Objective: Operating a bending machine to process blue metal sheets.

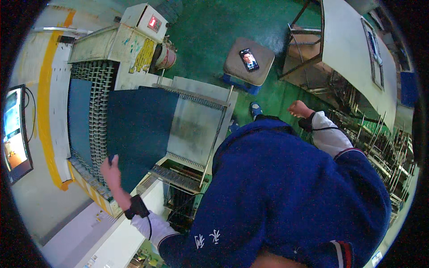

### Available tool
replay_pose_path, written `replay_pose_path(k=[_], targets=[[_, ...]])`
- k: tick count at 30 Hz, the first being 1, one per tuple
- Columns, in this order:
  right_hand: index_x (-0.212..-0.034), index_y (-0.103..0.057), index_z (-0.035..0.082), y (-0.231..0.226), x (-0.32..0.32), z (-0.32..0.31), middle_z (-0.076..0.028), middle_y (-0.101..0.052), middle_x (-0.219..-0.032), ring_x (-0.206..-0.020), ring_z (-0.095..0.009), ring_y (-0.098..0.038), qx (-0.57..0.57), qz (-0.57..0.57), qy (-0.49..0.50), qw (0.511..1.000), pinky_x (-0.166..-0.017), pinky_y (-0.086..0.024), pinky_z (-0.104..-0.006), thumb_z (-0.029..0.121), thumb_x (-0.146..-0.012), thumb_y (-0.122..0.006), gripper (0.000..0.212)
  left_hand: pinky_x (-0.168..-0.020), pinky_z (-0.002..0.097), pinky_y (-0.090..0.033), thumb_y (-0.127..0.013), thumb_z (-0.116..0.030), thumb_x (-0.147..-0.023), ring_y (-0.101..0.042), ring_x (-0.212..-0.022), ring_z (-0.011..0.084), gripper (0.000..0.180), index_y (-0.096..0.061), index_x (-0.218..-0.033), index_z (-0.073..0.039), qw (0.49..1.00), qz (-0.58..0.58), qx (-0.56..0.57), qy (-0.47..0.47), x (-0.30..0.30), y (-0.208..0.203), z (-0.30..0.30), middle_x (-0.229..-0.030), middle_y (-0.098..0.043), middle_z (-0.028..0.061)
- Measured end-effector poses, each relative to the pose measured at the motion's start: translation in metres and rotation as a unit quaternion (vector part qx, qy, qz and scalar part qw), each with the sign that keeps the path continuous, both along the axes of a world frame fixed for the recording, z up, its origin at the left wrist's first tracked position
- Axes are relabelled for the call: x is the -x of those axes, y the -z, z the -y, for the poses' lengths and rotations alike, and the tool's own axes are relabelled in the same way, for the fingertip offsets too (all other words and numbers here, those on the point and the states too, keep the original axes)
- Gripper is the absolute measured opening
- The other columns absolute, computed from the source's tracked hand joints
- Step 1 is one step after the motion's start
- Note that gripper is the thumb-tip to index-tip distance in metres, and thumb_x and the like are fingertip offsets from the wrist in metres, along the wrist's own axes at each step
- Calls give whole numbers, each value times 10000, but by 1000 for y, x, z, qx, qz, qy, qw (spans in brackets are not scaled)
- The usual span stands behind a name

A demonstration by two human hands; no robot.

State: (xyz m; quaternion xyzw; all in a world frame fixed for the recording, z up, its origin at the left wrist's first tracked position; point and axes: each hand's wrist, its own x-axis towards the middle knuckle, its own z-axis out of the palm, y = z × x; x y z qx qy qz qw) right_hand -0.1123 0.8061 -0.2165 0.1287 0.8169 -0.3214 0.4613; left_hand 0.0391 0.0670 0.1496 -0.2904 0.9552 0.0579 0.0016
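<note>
A dark blue rectangular panel (140, 129) leans across the rack at the roller opening of a machine. My left hand (112, 176) is at the panel's near-left edge, beside the rollers, with that edge between thumb and fingers. How firmly it grips is hard to make out. A second, lighter blue panel (80, 118) shows past the rollers (98, 111). My right hand (300, 108) hangs out to the right over the green floor, its fingers curled in and nothing visible in them. Dark bands with cords wrap both wrists.
A metal rack (192, 125) with coil-lined bars holds a pale board. Behind it stand a control box (149, 21) and a bucket (166, 57). A phone (249, 59) lies on a padded stool (232, 58). Metal racks (380, 156) crowd the right; a screen (15, 134) is far left.
</note>
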Motion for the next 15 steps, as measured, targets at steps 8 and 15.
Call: replay_pose_path(k=[8, 15], targets=[[-725, -591, 53, 27, 51, 7, -10, -576, -623, -487, -106, -524, 96, -6, 33, 995, -413, -407, -288, 248, -838, -624, 227, -888, 371, -447, -632, -211, -878, -556, -1035, 252, 448, -523, -1219, 57, 895, -302, -237, -226, -48, -137, -41, -1155, -580, 166], [-710, -596, 99, 39, 71, 32, 2, -578, -623, -473, -111, -513, 78, 32, -36, 996, -402, -384, -280, 281, -839, -606, 224, -991, 472, -388, -610, -287, -897, -464, -1170, 302, 509, -470, -1291, 2, 638, -562, -458, -261, -118, -19, -17, -1320, -472, 145]])
